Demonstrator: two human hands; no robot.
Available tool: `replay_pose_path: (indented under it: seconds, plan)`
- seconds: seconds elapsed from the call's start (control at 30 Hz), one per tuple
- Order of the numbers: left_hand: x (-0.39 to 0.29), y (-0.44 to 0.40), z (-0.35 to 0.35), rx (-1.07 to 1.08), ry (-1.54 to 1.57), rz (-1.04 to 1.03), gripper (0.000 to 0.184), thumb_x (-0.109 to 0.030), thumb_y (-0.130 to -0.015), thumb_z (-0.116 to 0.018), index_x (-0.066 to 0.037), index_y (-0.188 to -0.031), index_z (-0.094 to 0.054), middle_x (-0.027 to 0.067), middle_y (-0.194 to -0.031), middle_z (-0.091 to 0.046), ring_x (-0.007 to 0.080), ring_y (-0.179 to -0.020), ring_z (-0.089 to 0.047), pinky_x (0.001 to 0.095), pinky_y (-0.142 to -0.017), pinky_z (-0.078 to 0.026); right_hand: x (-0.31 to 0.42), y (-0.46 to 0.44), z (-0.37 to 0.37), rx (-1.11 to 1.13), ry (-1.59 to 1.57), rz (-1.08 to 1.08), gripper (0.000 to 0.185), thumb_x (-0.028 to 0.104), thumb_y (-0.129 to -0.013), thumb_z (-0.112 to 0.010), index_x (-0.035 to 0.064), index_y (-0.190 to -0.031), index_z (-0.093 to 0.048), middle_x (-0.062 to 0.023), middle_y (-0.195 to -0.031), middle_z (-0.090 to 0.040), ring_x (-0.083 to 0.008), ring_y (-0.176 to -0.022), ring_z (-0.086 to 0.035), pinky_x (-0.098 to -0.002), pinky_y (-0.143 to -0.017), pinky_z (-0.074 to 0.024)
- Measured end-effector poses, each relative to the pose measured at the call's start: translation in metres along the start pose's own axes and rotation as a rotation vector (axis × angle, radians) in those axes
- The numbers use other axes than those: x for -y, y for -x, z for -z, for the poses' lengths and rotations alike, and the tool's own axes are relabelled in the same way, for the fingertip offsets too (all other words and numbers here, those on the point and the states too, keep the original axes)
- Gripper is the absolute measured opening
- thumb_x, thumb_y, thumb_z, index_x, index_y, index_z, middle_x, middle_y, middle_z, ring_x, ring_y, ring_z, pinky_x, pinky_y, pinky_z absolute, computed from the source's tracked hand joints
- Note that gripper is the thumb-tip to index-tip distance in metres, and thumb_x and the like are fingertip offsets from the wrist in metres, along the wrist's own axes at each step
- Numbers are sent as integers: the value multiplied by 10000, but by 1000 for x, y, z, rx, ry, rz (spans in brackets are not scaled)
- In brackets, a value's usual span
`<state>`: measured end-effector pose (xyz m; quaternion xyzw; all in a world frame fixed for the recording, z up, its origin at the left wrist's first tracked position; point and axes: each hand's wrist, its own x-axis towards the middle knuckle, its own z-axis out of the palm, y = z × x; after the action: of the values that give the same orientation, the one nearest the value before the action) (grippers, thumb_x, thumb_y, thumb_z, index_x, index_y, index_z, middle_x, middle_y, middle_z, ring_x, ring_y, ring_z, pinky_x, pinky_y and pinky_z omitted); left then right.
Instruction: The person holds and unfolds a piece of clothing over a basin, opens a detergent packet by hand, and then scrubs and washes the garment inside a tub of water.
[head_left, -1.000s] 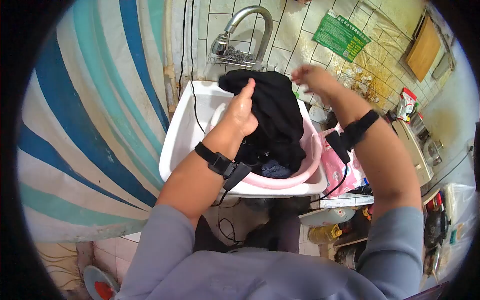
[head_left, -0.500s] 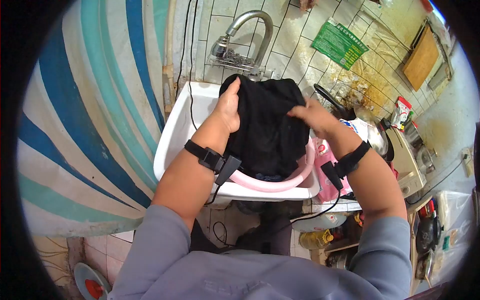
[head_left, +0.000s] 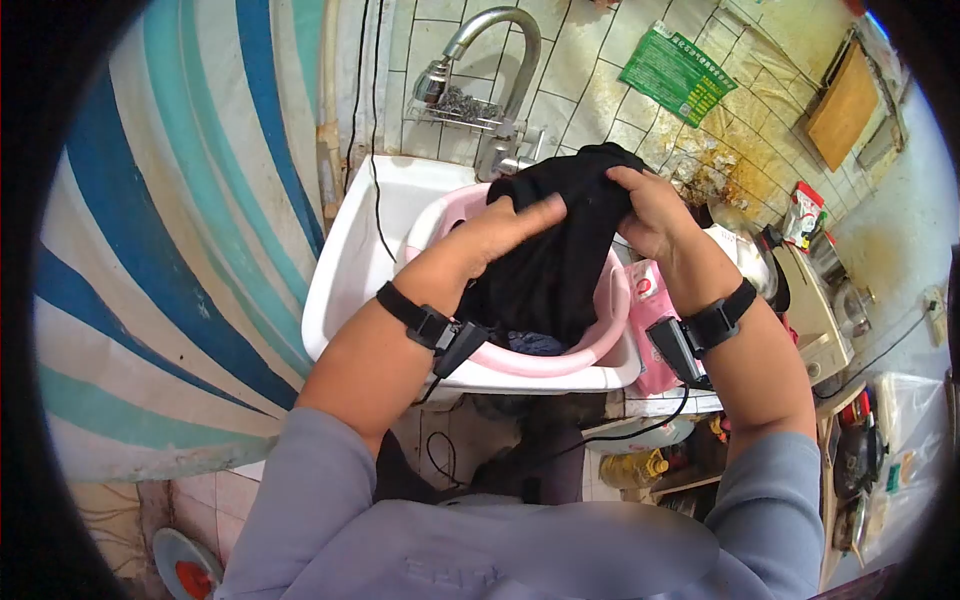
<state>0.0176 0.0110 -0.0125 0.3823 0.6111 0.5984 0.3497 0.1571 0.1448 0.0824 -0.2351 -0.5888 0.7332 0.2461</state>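
Note:
Black cloth, possibly a garment [head_left: 555,255], hangs bunched between my two hands, its lower part inside a pink basin [head_left: 545,368]. My left hand [head_left: 505,232] grips the cloth on its left side, thumb lying across the front. At the upper right edge, my right hand [head_left: 652,210] pinches the fabric between thumb and fingers. Some dark bluish fabric [head_left: 537,343] shows in the basin below the black cloth. The basin sits in a white sink [head_left: 335,290], under a metal faucet [head_left: 525,70].
A striped curtain [head_left: 180,220] hangs close on the left. Right of the sink stand a pink package [head_left: 650,350] and cookware. A wire rack with a scouring pad [head_left: 465,108] is beside the faucet. A black cable [head_left: 378,200] dangles into the sink.
The black cloth has shifted right and narrowed. My left hand has moved right across its front, and my right hand has risen to its upper right edge. More of the basin's left rim shows.

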Motion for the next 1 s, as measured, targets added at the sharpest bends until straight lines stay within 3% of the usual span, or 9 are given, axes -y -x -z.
replay_pose_path:
  seconds: [0.1, 0.2, 0.37, 0.43, 0.57, 0.63, 0.77, 0.97, 1.0]
  plan:
    - [13, -10, 4, -62, 8, -49, 385, -210, -875, -638, 15, -1179, -563, 131, -1071, -638, 216, -983, -606, 339, -857, -479, 7, 3, 0, 134, 76, -74, 228, -4, -829, -619, -24, -1050, -564, -125, -994, -651, -244, -870, -655, -387, -823, -545]
    - [30, -35, 22, -251, 133, -131, 274, -120, -891, -557, 9, -1130, -597, 122, -1033, -651, 213, -902, -619, 336, -786, -501, 10, 4, 11, 139, 179, -106, 259, 14, -808, -670, -26, -1041, -564, -130, -988, -656, -246, -888, -659, -384, -840, -543]
    - [31, -41, 36, -487, -24, -131, 367, -159, -850, -589, 71, -1132, -538, 231, -1118, -611, 359, -1031, -597, 406, -859, -471, 5, 0, 31, 109, 225, -229, 309, 85, -793, -728, -24, -1032, -565, -151, -963, -667, -249, -890, -665, -399, -860, -537]
    - [4, -16, 29, -673, -242, -129, 372, -169, -829, -601, 23, -1143, -546, 246, -1117, -611, 385, -1047, -586, 414, -873, -468, 0, -1, 35, 50, 234, -214, 315, 91, -788, -735, -3, -1037, -567, -126, -926, -657, -231, -778, -650, -381, -768, -543]
    - [15, -20, 37, -447, -424, -260, 354, -189, -800, -617, -33, -1116, -585, 274, -1062, -615, 409, -1029, -580, 420, -871, -468, 16, -3, 73, -1, 687, -165, 229, 129, -844, -661, 85, -1051, -571, 4, -802, -563, -116, -666, -528, -257, -580, -432]
    - [21, -25, 37, -341, -568, -137, 312, -219, -775, -633, -74, -1050, -649, 272, -1002, -625, 423, -994, -581, 426, -873, -470, 47, 14, 90, -4, 796, -70, 116, 156, -864, -636, 83, -952, -616, 4, -778, -572, -98, -673, -535, -236, -551, -417]
    - [10, -10, 26, -627, -1028, -102, 320, -304, -790, -574, -89, -984, -710, 222, -1067, -616, 364, -1021, -572, 431, -916, -452, 83, 66, 127, -151, 1088, 48, 165, 183, -876, -602, 69, -762, -639, -14, -615, -599, -105, -515, -559, -242, -448, -399]
    - [20, -36, 41, -376, -878, 100, 379, -331, -827, -491, -41, -956, -696, 136, -1085, -651, 327, -1045, -595, 429, -934, -421, 82, 143, 156, -361, 1217, -35, 193, 177, -868, -616, 26, -749, -631, -31, -613, -601, -111, -524, -572, -249, -450, -405]
    - [25, -38, 40, -434, -867, 10, 285, -222, -818, -507, -42, -954, -681, 141, -1053, -667, 321, -1037, -610, 429, -930, -420, 78, 148, 164, -361, 1286, -13, 180, 166, -858, -630, 20, -752, -631, -29, -619, -602, -106, -529, -569, -250, -451, -403]
